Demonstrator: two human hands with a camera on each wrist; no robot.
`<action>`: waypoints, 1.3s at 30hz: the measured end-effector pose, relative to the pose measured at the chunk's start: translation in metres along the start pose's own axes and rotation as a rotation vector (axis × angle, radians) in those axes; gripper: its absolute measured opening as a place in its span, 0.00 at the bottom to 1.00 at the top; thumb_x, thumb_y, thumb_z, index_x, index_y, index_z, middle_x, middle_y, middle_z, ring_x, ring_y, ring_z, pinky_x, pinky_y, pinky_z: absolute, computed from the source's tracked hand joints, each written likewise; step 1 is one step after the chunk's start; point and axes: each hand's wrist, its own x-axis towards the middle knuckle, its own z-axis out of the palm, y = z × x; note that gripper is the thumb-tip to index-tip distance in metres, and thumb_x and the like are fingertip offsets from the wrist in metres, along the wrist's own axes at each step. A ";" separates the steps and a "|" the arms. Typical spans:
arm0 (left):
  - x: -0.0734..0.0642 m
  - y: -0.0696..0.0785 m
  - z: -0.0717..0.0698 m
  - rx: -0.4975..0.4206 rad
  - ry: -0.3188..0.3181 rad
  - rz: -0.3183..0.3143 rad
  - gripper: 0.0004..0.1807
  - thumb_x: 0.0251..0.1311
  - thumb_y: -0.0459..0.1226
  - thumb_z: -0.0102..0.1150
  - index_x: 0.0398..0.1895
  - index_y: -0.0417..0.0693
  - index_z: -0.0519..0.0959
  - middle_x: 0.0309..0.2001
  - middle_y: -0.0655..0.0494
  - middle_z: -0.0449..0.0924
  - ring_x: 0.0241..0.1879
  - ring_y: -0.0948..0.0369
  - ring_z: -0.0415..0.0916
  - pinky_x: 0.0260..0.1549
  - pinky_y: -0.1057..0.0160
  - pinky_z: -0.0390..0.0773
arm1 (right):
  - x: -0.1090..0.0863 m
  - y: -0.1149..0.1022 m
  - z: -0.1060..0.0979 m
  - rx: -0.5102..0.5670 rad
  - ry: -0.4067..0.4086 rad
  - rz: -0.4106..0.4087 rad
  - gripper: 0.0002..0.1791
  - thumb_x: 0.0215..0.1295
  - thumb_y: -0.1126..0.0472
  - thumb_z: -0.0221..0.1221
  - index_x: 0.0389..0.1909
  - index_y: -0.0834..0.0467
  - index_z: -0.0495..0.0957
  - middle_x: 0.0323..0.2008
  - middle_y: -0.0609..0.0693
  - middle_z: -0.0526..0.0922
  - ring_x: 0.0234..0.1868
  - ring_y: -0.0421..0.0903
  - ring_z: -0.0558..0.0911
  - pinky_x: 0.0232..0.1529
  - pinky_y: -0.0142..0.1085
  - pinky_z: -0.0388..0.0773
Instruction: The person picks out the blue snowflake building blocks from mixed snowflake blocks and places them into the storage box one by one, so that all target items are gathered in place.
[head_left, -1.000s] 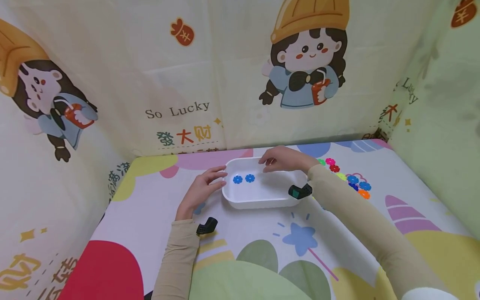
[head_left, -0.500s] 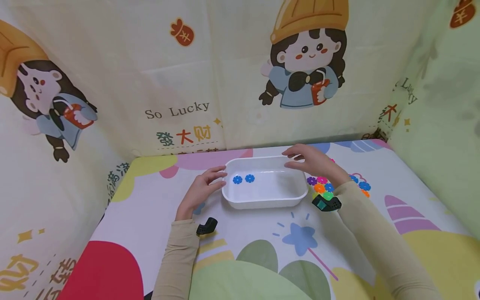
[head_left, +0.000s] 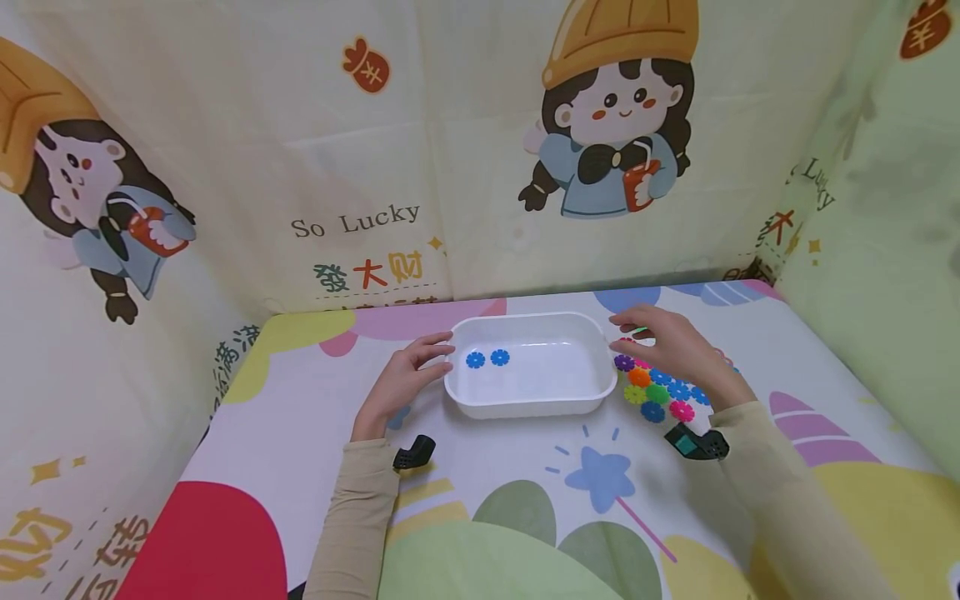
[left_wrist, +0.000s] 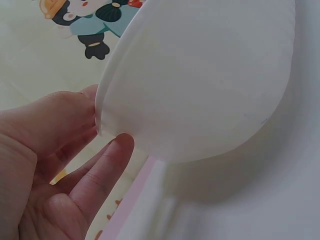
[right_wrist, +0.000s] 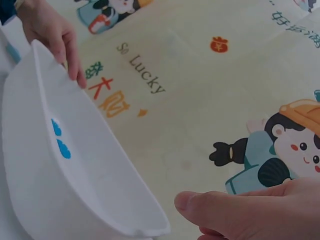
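Note:
A white plastic tray stands mid-table, with two blue snowflake-shaped building discs on its floor at the left. My left hand holds the left end; in the left wrist view the rim lies between its digits, one fingertip against the outer wall. Beyond the tray's right end hovers my right hand, thumb and fingers apart, nothing seen between them. Under and beside it lie several colourful discs, some hidden by the hand. The right wrist view shows its thumb off the tray's end.
A patterned cloth covers the table. Printed curtains close off the back and both sides. Each forearm carries a black wrist camera: the left one and the right one.
My right hand has moved rightward from above the tray to over the loose discs, uncovering the tray's right part. The left hand and the two blue discs have stayed put.

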 end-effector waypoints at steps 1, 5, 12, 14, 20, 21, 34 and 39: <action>0.000 0.000 0.000 0.001 0.000 0.000 0.20 0.63 0.37 0.64 0.57 0.40 0.79 0.66 0.63 0.69 0.69 0.56 0.60 0.65 0.50 0.67 | -0.003 0.001 -0.001 -0.006 -0.001 0.005 0.27 0.61 0.54 0.67 0.60 0.60 0.76 0.55 0.60 0.78 0.54 0.58 0.78 0.51 0.54 0.80; 0.000 -0.001 -0.001 0.002 -0.001 0.009 0.20 0.63 0.38 0.64 0.57 0.39 0.79 0.67 0.62 0.69 0.70 0.55 0.60 0.65 0.49 0.67 | -0.015 0.006 -0.004 -0.028 -0.009 0.036 0.30 0.61 0.51 0.67 0.60 0.61 0.75 0.55 0.61 0.77 0.54 0.60 0.77 0.49 0.52 0.81; -0.001 0.000 -0.002 -0.001 0.001 0.016 0.20 0.63 0.38 0.64 0.56 0.39 0.80 0.66 0.61 0.69 0.70 0.56 0.60 0.64 0.50 0.68 | -0.036 0.015 -0.004 -0.053 -0.011 0.054 0.29 0.61 0.57 0.68 0.60 0.64 0.74 0.53 0.64 0.78 0.52 0.62 0.78 0.46 0.52 0.83; 0.000 -0.001 -0.001 0.001 0.002 0.016 0.19 0.63 0.37 0.63 0.56 0.38 0.80 0.66 0.61 0.69 0.70 0.56 0.60 0.64 0.50 0.68 | -0.042 0.018 -0.003 -0.057 -0.012 0.059 0.28 0.61 0.58 0.68 0.60 0.65 0.74 0.52 0.64 0.79 0.52 0.62 0.78 0.46 0.52 0.82; -0.001 0.000 -0.001 0.005 0.006 0.007 0.19 0.64 0.36 0.63 0.56 0.39 0.80 0.66 0.62 0.69 0.70 0.56 0.60 0.64 0.50 0.68 | -0.059 0.029 0.000 -0.072 -0.016 0.016 0.26 0.59 0.56 0.69 0.56 0.65 0.78 0.47 0.60 0.81 0.46 0.56 0.80 0.42 0.48 0.84; -0.001 0.000 -0.001 0.006 0.007 0.005 0.19 0.64 0.36 0.63 0.56 0.39 0.80 0.66 0.62 0.69 0.69 0.56 0.60 0.64 0.50 0.68 | -0.061 0.030 0.001 -0.075 -0.017 0.007 0.25 0.59 0.57 0.69 0.55 0.65 0.78 0.46 0.59 0.82 0.45 0.55 0.80 0.42 0.47 0.84; -0.002 0.003 0.001 -0.002 0.004 0.005 0.19 0.63 0.38 0.64 0.56 0.39 0.80 0.67 0.59 0.69 0.70 0.55 0.60 0.65 0.48 0.67 | -0.077 0.038 0.013 -0.082 -0.057 0.046 0.25 0.55 0.55 0.72 0.51 0.62 0.82 0.42 0.54 0.82 0.42 0.49 0.78 0.35 0.29 0.80; -0.002 0.003 0.001 -0.010 -0.003 0.004 0.20 0.63 0.39 0.64 0.56 0.38 0.79 0.67 0.59 0.68 0.70 0.54 0.60 0.65 0.48 0.66 | -0.081 0.041 0.020 -0.088 -0.065 0.043 0.25 0.54 0.53 0.72 0.50 0.61 0.82 0.46 0.56 0.82 0.46 0.53 0.78 0.37 0.36 0.83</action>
